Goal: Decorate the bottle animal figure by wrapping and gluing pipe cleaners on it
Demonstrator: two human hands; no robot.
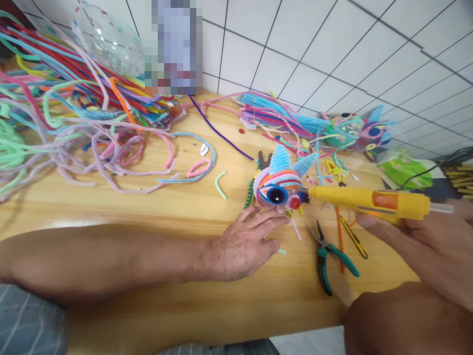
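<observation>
A round animal head made of striped pipe cleaners (260, 185) has two fuzzy light-blue ears, a big blue-rimmed eye and a red-tipped nose. My left hand (247, 241) holds it from the near side, its fingers along the lower edge; part of the grip is hidden. In my right hand (410, 246) is a yellow hot glue gun (343, 196), a clear glue stick poking from its rear. The gun's nozzle points left, right at the head beside the nose; whether it touches I cannot tell. Green-handled pliers (323, 246) lie open below the gun.
Loose pipe cleaners (111, 143) spread over the left of the wooden table, with a clear balloon (107, 39) behind. Bundled pipe cleaners (273, 116) lie at the back. A second animal figure (373, 130) stands back right. A yellow utility knife (354, 237) lies beside the pliers.
</observation>
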